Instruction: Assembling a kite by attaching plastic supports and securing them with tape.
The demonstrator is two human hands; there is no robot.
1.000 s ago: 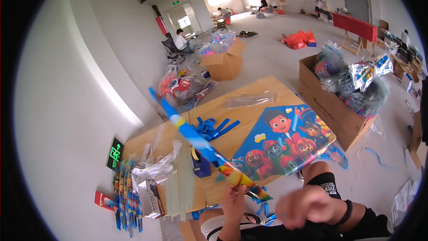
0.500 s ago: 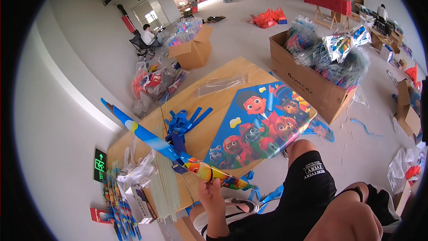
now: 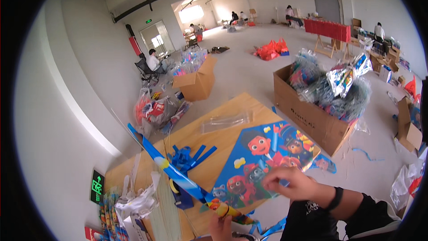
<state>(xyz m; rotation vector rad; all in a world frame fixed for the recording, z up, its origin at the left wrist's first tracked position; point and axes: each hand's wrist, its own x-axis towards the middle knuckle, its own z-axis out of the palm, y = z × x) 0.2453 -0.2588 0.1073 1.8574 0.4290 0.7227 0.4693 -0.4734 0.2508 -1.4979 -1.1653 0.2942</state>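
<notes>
My left hand (image 3: 221, 227), at the lower edge, is closed round the near end of a long, rolled-up kite (image 3: 180, 179) printed in blue and yellow. The roll slants away to the far left across the wooden table. My right hand (image 3: 292, 182), with a black band at the wrist, is over the near right part of a stack of flat printed kite sheets (image 3: 232, 163). Its fingers are curled together and slightly blurred; a small bit of blue shows at them, and I cannot tell whether it is held. Blue ribbon (image 3: 183, 157) lies bunched beside the roll.
The wooden table (image 3: 245, 102) also bears a clear plastic sleeve (image 3: 227, 121), thin pale rods (image 3: 164, 221) and a dark blue tape dispenser (image 3: 182, 197). Cartons of bagged goods (image 3: 312, 120) (image 3: 196, 85) stand beyond. White plastic bags (image 3: 138, 201) are at the left. Several people sit farther off.
My right hand has come in from the lower right over the kite sheets. My left hand still grips the rolled-up kite. The view has tilted up, so the table appears lower.
</notes>
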